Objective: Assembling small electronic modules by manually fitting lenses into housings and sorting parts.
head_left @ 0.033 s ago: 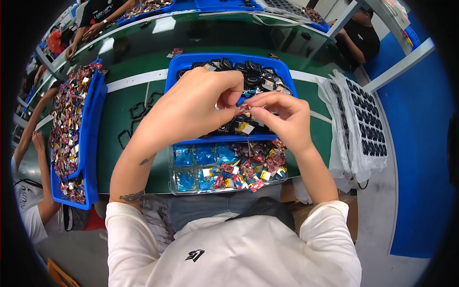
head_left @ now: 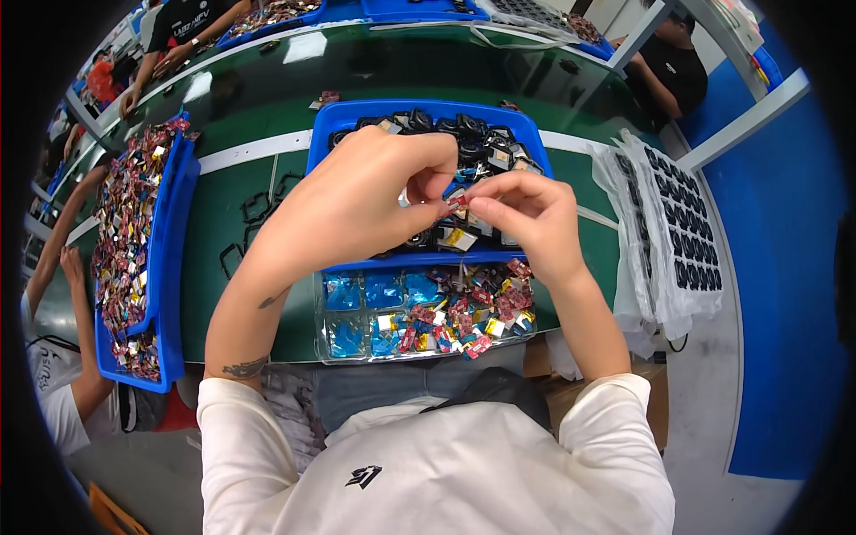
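Observation:
A small red circuit board (head_left: 457,202) is pinched between my two hands, above the blue bin. My left hand (head_left: 379,192) closes thumb and forefinger on its left end. From the other side, the fingertips of my right hand (head_left: 530,214) grip it. Beneath lies the blue bin (head_left: 325,134), filled with black plastic housings (head_left: 464,125), some with silvery or yellow parts. Nearer to me, a clear plastic tray (head_left: 357,358) holds blue film pieces (head_left: 383,290) on the left and a heap of red boards with small batteries (head_left: 473,312) on the right.
A long blue bin (head_left: 169,294) heaped with red boards stands at the left. Black frames (head_left: 256,207) lie on the green table (head_left: 209,192). Trays of black parts (head_left: 682,218) in clear wrap are at the right. Co-workers sit left and across the table.
The fingertips of my right hand have shifted slightly to the right on the circuit board. My left hand looks almost unmoved.

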### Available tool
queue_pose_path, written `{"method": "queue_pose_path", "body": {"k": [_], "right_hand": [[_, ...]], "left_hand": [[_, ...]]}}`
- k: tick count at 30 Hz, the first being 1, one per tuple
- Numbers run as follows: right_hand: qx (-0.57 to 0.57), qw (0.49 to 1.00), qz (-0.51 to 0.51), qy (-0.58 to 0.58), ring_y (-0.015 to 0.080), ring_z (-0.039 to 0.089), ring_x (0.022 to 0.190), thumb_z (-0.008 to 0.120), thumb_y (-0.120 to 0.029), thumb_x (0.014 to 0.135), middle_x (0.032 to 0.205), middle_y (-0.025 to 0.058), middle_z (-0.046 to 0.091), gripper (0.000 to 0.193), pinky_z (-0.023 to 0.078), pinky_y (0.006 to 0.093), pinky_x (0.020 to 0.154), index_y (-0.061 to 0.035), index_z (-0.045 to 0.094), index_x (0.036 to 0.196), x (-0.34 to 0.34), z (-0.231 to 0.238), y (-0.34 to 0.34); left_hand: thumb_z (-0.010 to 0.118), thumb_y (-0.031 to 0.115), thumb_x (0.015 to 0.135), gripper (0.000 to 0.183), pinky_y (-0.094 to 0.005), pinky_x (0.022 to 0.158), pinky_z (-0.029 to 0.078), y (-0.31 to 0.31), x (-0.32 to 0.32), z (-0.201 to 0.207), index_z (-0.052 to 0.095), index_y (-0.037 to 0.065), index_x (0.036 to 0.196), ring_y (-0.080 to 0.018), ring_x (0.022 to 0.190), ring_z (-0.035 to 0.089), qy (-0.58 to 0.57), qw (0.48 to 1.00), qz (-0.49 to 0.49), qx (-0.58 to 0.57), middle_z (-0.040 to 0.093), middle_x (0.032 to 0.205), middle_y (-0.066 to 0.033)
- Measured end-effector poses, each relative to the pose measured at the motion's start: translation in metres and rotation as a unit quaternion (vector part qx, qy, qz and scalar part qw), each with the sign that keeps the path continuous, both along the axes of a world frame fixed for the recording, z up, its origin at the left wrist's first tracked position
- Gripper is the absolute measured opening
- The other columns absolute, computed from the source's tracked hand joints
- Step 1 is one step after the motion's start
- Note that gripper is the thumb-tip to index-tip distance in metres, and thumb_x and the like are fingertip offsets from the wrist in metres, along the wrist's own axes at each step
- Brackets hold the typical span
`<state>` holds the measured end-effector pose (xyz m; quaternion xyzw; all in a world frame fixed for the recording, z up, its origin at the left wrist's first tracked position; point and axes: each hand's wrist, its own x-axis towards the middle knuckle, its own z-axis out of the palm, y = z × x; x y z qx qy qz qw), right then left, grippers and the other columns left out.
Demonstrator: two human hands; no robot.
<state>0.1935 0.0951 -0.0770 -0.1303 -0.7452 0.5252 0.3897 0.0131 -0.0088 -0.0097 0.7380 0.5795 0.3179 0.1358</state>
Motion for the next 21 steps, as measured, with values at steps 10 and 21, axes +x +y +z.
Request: {"method": "queue_pose_path", "body": {"k": [10,21], "right_hand": [[0.471,0.854,0.181,-0.129,0.0182,0.055,0.076,0.08,-0.035,0.062,0.091,0.0017,0.059,0.038,0.041,0.0275,0.062,-0.0115,0.067,0.089,0.045,0.001,-0.041],[0.381,0.92,-0.032,-0.084,0.0219,0.054,0.081,0.081,-0.032,0.061,0.097,0.0051,0.057,0.045,0.043,0.0319,0.069,-0.0059,0.061,0.092,0.035,-0.046,-0.035]], "left_hand": [[0.059,-0.003,0.073,0.013,-0.0261,0.062,0.048,0.002,-0.009,-0.006,0.067,-0.001,0.083,-0.0164,0.067,0.062,-0.056,0.996,-0.024,0.072,0.067,0.078,-0.0091],[0.059,-0.001,0.073,0.014,-0.0259,0.063,0.046,-0.005,-0.005,0.003,0.069,-0.001,0.083,-0.0131,0.068,0.059,-0.116,0.993,-0.026,0.014,0.066,0.077,-0.0084]]}}
